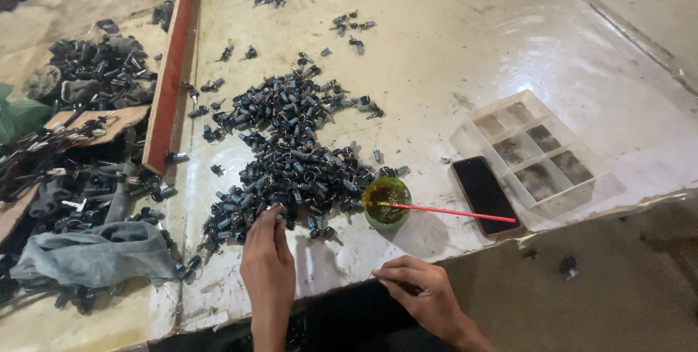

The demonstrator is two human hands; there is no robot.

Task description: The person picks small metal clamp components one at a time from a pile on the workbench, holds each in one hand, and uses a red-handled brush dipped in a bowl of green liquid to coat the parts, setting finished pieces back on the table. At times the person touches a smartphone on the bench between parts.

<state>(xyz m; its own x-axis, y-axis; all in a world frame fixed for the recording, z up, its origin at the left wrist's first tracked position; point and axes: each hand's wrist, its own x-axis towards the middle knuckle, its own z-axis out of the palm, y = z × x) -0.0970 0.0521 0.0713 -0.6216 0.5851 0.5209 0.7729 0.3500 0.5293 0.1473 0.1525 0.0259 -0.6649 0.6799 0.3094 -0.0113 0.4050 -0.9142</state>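
Nearest me, my right hand (422, 290) rests on the tabletop (451, 46) edge with its grip pinched together, though I cannot tell on what. My left hand (267, 265) reaches forward, fingertips closing on one piece at the near edge of the pile of small dark metal parts (291, 148). Beyond, a small green cup (387, 203) holds a red stick (451, 212), beside a black phone (484, 195) and a clear compartment tray (534, 148).

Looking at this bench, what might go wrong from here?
1. The red stick rests in the small green cup of dark liquid and overhangs the phone. A nudge might tip the cup and wet the phone.
2. The phone lies by the worktop's front edge, so it may get knocked off.
3. The left hand reaches into the heap of small dark metal parts, beside the cup. Parts pushed aside may scatter or bump it.
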